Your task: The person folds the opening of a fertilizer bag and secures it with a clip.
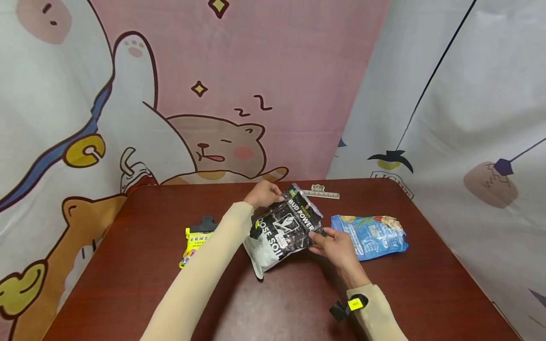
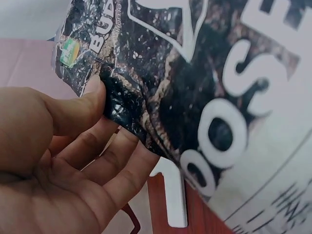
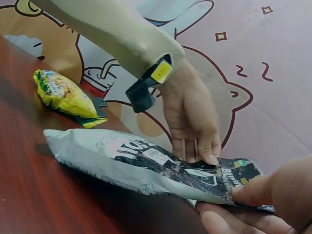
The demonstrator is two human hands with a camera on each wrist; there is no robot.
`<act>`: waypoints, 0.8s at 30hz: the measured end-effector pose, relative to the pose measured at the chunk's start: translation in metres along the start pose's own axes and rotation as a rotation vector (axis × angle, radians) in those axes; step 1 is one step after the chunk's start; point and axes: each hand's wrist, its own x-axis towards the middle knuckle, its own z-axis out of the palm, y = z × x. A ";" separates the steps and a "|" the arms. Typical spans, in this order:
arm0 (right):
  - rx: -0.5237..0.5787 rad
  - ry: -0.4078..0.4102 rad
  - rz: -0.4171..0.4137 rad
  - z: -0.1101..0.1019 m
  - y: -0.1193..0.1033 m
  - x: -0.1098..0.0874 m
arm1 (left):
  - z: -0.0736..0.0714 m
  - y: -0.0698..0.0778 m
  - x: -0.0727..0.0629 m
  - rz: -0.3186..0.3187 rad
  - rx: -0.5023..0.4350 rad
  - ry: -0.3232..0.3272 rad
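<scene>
While my left hand (image 1: 262, 194) pinches the soil bag (image 1: 281, 232) on its far left edge, thumb on the printed face, fingers behind, my right hand (image 1: 339, 248) pinches the opposite edge, thumb on top, fingers under. Both grips are toward the black top end. Bag's over the middle of the table (image 1: 277, 312), tilted, white bottom toward near left, top toward far right. Can't tell if the bottom touches down.

Handling, my read: soft film, loose fill, probably moderate weight. White end looks plump, top looks flat, so load likely sits low and will sag that way. Film's glossy: expect some slip. Not fragile, but a hard pinch could crease it. Thin side edges up top are easy to hold; support under the full end would be steadier.

Nearby: yellow bag (image 1: 196, 242) with black clip (image 1: 208, 224) left, blue bag (image 1: 375, 237) right, white clip (image 1: 327, 194) just beyond my bag's top.
</scene>
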 end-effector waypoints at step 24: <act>-0.091 0.015 -0.135 0.003 -0.033 0.010 | -0.035 -0.021 -0.037 -0.018 -0.335 0.075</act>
